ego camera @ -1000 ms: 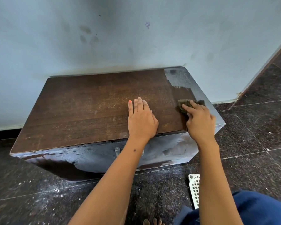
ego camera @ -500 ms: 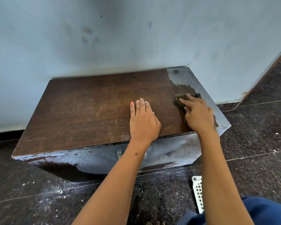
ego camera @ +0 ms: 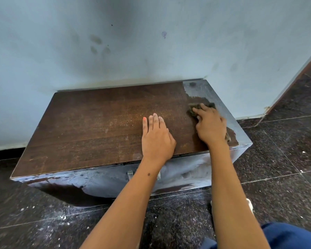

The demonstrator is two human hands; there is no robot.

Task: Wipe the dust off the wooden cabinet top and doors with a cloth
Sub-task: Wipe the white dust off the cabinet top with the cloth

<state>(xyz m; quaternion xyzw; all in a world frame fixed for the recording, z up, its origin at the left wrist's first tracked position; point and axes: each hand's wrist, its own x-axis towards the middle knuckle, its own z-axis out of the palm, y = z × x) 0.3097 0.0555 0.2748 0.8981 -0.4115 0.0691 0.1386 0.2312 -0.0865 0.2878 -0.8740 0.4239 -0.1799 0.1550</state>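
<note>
A low wooden cabinet (ego camera: 90, 126) stands against the wall, its top mostly dark brown. A strip of pale grey dust (ego camera: 201, 90) covers the top's right end and back right corner. My right hand (ego camera: 209, 125) presses a dark cloth (ego camera: 193, 107) flat on the top at the border of that dusty strip. My left hand (ego camera: 156, 139) lies flat on the top near the front edge, fingers together, holding nothing. The cabinet's front doors (ego camera: 101, 182) are coated in smeared grey dust, with a small metal handle (ego camera: 130, 174) beside my left forearm.
A pale blue wall (ego camera: 151, 42) rises right behind the cabinet. Dark speckled floor tiles (ego camera: 285, 150) with white flecks surround it. A white plastic item (ego camera: 250, 203) peeks out behind my right forearm. My blue-clad knee (ego camera: 291, 236) is at the bottom right.
My right hand has slid the cloth away from me toward the back right of the top, leaving more brown wood bare. The left hand has stayed put.
</note>
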